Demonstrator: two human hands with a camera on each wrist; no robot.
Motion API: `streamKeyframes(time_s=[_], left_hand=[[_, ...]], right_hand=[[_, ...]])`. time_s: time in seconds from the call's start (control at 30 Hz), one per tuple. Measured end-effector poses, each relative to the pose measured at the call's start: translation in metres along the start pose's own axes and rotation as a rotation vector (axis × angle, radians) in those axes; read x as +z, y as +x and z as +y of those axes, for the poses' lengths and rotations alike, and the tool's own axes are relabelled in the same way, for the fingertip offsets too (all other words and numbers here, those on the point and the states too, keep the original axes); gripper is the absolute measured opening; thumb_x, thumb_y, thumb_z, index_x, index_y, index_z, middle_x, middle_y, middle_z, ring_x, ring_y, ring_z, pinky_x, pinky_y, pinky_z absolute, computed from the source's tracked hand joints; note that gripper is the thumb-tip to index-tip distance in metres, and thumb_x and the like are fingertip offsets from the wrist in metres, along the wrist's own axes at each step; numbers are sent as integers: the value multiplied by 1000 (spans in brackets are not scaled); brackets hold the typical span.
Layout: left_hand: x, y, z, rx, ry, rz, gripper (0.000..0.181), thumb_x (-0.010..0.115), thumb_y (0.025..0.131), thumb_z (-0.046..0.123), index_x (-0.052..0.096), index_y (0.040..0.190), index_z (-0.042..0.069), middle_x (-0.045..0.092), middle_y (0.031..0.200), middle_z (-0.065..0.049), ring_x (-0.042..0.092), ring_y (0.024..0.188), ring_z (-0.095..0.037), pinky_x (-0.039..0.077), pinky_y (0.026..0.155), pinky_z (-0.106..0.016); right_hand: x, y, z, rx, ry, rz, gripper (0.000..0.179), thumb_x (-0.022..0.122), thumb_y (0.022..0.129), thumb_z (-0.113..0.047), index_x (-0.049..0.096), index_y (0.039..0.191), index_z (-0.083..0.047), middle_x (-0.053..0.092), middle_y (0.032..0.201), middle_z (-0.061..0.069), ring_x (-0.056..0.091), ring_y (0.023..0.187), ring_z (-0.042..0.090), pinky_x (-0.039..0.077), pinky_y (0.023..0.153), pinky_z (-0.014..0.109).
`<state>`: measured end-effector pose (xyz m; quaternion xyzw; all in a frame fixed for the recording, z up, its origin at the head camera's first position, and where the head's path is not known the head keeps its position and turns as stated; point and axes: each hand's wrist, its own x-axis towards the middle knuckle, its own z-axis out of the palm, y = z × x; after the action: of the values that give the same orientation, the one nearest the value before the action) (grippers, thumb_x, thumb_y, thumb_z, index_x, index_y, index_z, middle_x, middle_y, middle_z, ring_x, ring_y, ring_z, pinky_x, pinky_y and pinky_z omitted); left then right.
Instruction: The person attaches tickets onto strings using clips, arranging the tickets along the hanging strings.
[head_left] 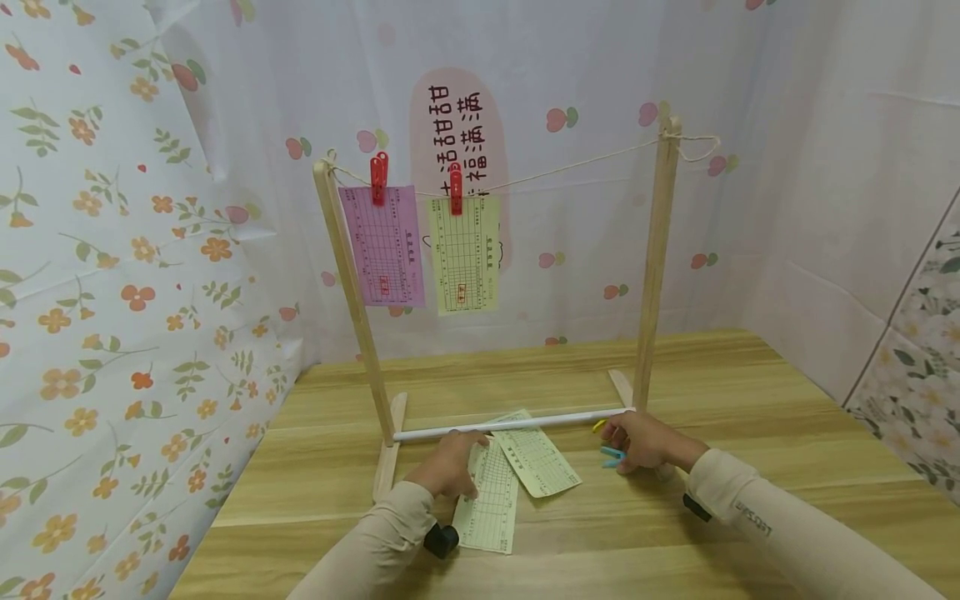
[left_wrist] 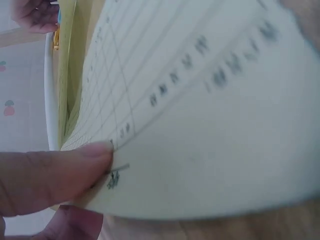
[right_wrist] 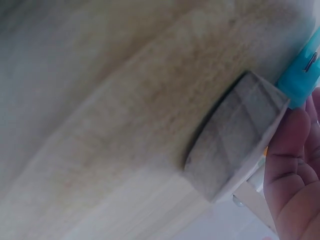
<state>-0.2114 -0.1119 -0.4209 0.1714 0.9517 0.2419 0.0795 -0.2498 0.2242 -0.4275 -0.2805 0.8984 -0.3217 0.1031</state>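
Note:
My left hand (head_left: 447, 467) pinches the edge of a pale yellow form slip (head_left: 493, 512); the left wrist view shows the thumb (left_wrist: 75, 172) on its face and a finger behind. Beside it, a second pale yellow slip (head_left: 538, 462) lies partly under the stand's white crossbar (head_left: 513, 424). My right hand (head_left: 648, 442) is low by the stand's right foot, with its fingertips at a light blue clothespin (right_wrist: 298, 75), which it seems to pinch. A yellow clothespin (head_left: 598, 426) shows just past those fingers.
A string (head_left: 570, 167) runs between two wooden posts (head_left: 656, 267). Red clothespins (head_left: 456, 192) hold a pink slip (head_left: 384, 250) and a yellow slip (head_left: 465, 258) on it. The stand's feet rest on the wooden table (head_left: 750, 500), with patterned curtains behind.

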Motion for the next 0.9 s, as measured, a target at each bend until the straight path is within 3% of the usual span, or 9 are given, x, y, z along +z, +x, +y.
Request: streamKeyframes(time_s=[0.33,0.9], left_hand=[[-5,-1,-1,6,13,-22,65,76,61,-18,60,120,3,55,125,-19,48,121,-38,45,96,-45],[-10,-2,-4,76,75,6,60,70,59,-17,63,116,-2,59,122,-20,52,118,-37,45,99,-46]], right_hand=[[-1,-1,-1,-17,-25,-24,37,81,70,6,60,100,6,62,82,4,58,75,16,53,67,29],[0,0,1,-12,-67,-25,35,82,73,-1,63,102,4,61,84,1,58,77,15,53,68,28]])
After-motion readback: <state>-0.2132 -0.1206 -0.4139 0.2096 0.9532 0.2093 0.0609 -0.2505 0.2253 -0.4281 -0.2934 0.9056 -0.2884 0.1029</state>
